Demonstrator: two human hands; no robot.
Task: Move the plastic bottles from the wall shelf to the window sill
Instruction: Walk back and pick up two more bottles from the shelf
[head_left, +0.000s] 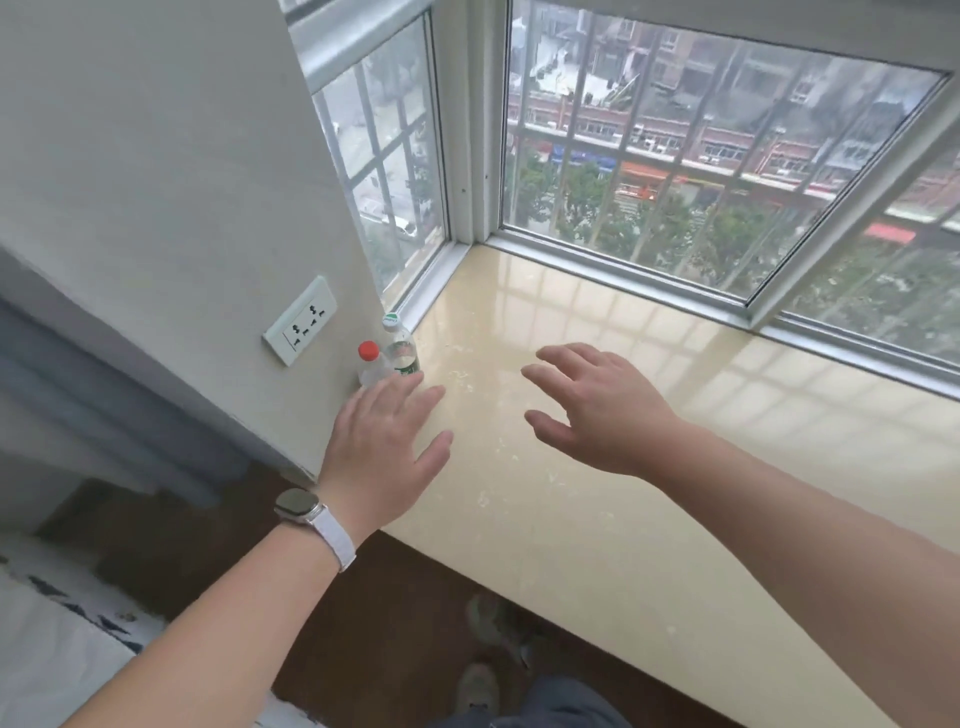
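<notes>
Two clear plastic bottles stand upright on the cream stone window sill (597, 519), close to the wall at its left end. One has a red cap (371, 364); the taller one (401, 347) behind it has a white cap and a green label. My left hand (382, 452), with a watch on the wrist, hovers flat and open just in front of the bottles, its fingertips covering their bases. My right hand (597, 410) floats open over the middle of the sill, holding nothing. The wall shelf is out of view.
A white power socket (301, 327) is set in the wall left of the bottles. Barred windows (701, 171) enclose the sill at the back and left. Dark wood floor and my shoes (478, 686) are below the sill's front edge.
</notes>
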